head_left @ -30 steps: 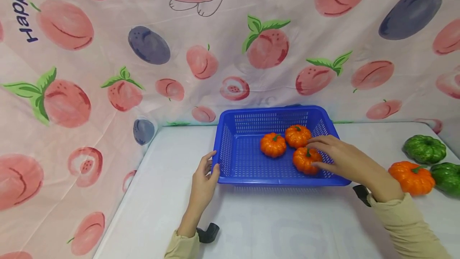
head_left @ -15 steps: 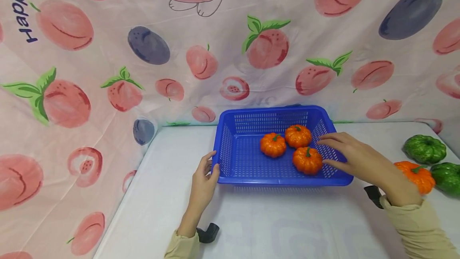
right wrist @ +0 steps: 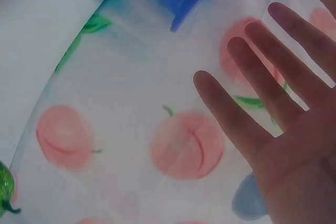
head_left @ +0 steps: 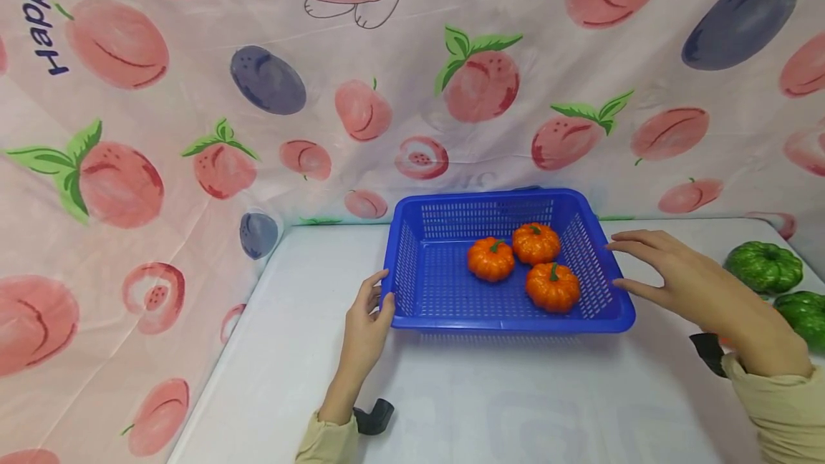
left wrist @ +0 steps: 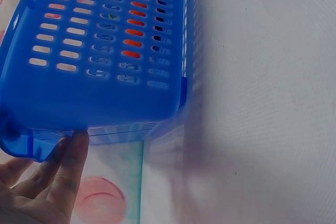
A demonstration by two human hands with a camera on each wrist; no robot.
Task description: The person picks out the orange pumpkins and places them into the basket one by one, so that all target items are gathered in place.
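A blue plastic basket [head_left: 496, 326] holds three small orange pumpkins, one at the left [head_left: 491, 261], one behind [head_left: 536, 244] and one near the front right [head_left: 553, 288]. My left hand [head_left: 364, 331] touches the basket's left side near the front corner. In the left wrist view its fingers [left wrist: 71, 169] look fairly straight, with the tips against the wall under the rim. Beyond the right rim, my right hand [head_left: 683, 281] holds nothing. Its fingers are spread and extended in the right wrist view, and the fingertips come close to the rim in the head view.
Two green pumpkins, one farther back [head_left: 765, 267] and one nearer [head_left: 802, 321], lie on the white table [head_left: 515, 392] at the right. Another orange pumpkin is mostly hidden behind my right forearm. A fruit-printed cloth [head_left: 290, 199] hangs behind and at the left.
My right hand has moved right, from beside the front orange pumpkin inside the basket to outside the right rim. The left hand and the pumpkins have stayed in place.
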